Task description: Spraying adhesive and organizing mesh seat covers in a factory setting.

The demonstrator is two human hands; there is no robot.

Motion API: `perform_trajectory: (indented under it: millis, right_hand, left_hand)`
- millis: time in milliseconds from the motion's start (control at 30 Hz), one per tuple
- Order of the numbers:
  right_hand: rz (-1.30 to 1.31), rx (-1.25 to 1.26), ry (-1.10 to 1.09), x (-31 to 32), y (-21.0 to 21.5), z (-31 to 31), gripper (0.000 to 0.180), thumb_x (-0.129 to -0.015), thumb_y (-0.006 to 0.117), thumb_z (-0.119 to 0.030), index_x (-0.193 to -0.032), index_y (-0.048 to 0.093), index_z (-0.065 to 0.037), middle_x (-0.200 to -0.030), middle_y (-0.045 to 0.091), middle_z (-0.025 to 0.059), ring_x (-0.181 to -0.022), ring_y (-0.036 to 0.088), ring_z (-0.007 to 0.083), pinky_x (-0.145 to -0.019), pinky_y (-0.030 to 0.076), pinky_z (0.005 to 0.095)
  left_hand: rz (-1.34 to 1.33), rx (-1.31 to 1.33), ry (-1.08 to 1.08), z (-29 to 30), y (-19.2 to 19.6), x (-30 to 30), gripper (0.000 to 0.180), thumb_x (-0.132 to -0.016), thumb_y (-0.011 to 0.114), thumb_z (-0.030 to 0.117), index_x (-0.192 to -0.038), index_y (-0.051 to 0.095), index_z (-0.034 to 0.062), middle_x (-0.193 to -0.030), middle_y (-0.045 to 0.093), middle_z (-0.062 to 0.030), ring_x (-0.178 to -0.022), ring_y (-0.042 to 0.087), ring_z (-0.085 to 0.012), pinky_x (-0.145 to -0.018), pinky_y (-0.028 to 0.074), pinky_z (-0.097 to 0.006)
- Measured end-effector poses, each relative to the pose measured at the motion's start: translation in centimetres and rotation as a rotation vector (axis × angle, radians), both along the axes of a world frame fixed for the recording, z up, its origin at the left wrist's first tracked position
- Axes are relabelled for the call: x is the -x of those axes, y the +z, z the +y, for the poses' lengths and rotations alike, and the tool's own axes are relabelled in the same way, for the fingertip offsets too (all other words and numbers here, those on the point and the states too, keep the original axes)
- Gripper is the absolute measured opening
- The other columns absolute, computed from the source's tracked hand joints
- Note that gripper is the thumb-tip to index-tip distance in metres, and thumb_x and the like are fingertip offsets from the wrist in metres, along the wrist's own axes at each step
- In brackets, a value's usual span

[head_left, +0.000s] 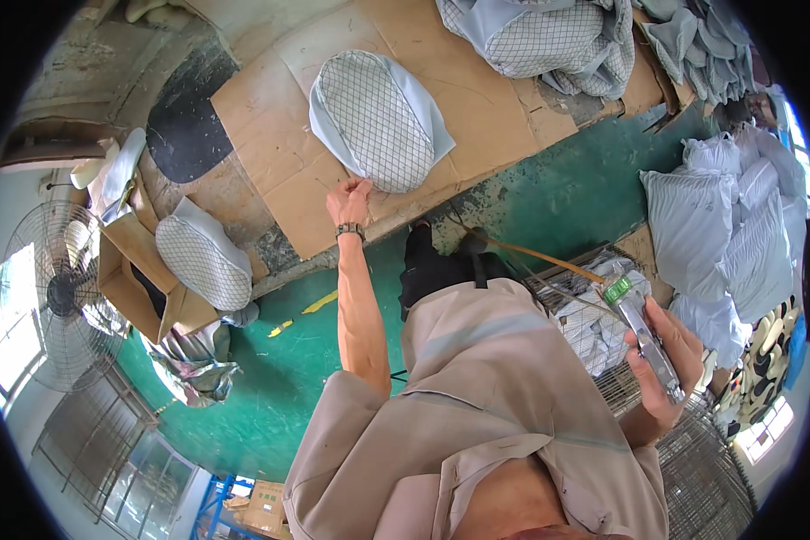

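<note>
A grey seat cover piece (373, 121) with a quilted diamond-pattern middle and plain light-grey sides lies on a sheet of brown cardboard on the bench. My left hand (349, 200), with a dark watch on its wrist, has its fingers closed at the cover's near left edge; they seem to pinch the rim. My right hand (661, 360) is wrapped round a silver staple gun (646, 337) with a green label, out to my right and well away from the cover. A brownish hose (549, 259) runs from the tool toward the bench.
More quilted grey covers (549, 40) are heaped at the back right. One cover (202, 252) leans by an open cardboard box (126, 279) on the left, beside a large fan (58, 292). White sacks (693, 225) are stacked at right, near a wire rack (594, 310) holding grey pieces.
</note>
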State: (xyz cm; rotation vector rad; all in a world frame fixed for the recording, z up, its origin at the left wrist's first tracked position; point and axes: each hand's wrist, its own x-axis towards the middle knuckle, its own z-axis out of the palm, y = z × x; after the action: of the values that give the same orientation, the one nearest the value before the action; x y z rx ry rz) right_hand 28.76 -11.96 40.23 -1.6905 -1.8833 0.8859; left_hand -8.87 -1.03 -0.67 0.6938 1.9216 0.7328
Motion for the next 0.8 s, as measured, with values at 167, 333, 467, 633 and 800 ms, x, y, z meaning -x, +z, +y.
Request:
perform_trajectory:
  millis: [167,333,467,633,800]
  right_hand:
    - [-0.024,0.033,-0.038,2.0,-0.7,1.2,0.053,-0.082,0.072,-0.016,-0.125,0.059,0.012,-0.089,0.067,0.0180,-0.078,0.068,0.0217,-0.071,0.051,0.0292]
    - [0.003,0.069,-0.009,2.7,-1.2,2.2,0.052,-0.081,0.072,-0.014,-0.125,0.060,0.010,-0.088,0.067,0.0170,-0.078,0.068,0.0216,-0.071,0.050,0.0290]
    - [0.005,0.092,-0.008,2.6,-1.8,3.5,0.054,-0.077,0.073,-0.011,-0.125,0.060,0.011,-0.087,0.066,0.0164,-0.078,0.068,0.0230,-0.071,0.050,0.0296]
    - [0.071,0.045,0.094,2.4,-3.1,5.9,0.051,-0.077,0.071,-0.006,-0.125,0.061,0.009,-0.089,0.067,0.0162,-0.080,0.068,0.0229,-0.073,0.051,0.0303]
    - [0.148,0.041,0.127,0.6,-3.7,7.4,0.054,-0.074,0.070,0.000,-0.127,0.060,0.007,-0.092,0.067,0.0175,-0.079,0.067,0.0237,-0.073,0.051,0.0304]
  left_hand:
    - [-0.124,-0.072,0.044,0.2,2.3,-0.5,0.022,-0.079,0.072,0.015,-0.086,0.070,-0.0057,-0.069,0.067,-0.0074,-0.061,0.062,-0.0135,-0.057,0.049,-0.027]
    - [-0.379,-0.283,0.220,1.0,8.4,-0.8,0.015,-0.081,0.068,0.010,-0.084,0.067,-0.0044,-0.071,0.065,-0.0067,-0.061,0.062,-0.0142,-0.060,0.049,-0.026]
    - [-0.509,-0.484,0.330,1.8,15.2,0.1,0.011,-0.081,0.066,0.007,-0.084,0.067,-0.0034,-0.071,0.064,-0.0059,-0.061,0.061,-0.0140,-0.061,0.050,-0.027]
    - [-0.262,-0.273,0.282,6.6,14.0,5.0,0.009,-0.082,0.063,0.005,-0.081,0.067,-0.0030,-0.071,0.064,-0.0059,-0.057,0.059,-0.0151,-0.060,0.051,-0.028]
    - [-0.276,-0.517,0.299,6.9,25.0,4.8,0.012,-0.082,0.063,0.008,-0.082,0.066,-0.0034,-0.072,0.064,-0.0058,-0.055,0.058,-0.0148,-0.058,0.050,-0.027]
